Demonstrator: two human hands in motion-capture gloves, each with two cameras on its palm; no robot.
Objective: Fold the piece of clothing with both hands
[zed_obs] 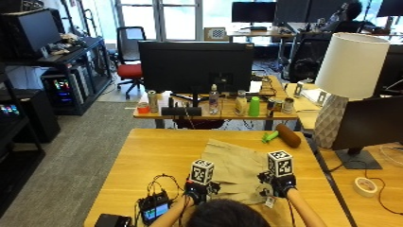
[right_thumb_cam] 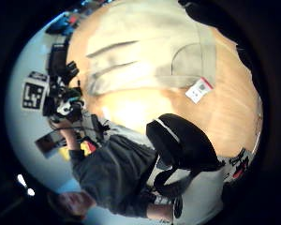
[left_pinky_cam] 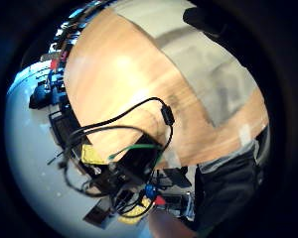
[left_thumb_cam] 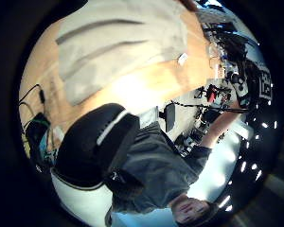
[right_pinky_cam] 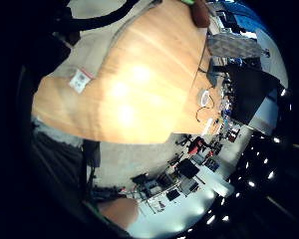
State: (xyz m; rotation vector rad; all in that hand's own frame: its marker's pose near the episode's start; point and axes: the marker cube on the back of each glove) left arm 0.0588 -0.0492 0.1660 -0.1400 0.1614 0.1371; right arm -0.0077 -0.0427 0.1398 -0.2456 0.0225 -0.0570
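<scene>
both hands at garment [zed_obs: 236, 170] edge

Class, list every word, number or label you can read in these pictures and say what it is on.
None can be read.
Tag on the beige garment: print too small and blurred.
Bottles on the far table: labels too small.
Small screen near the left hand: unreadable.
</scene>
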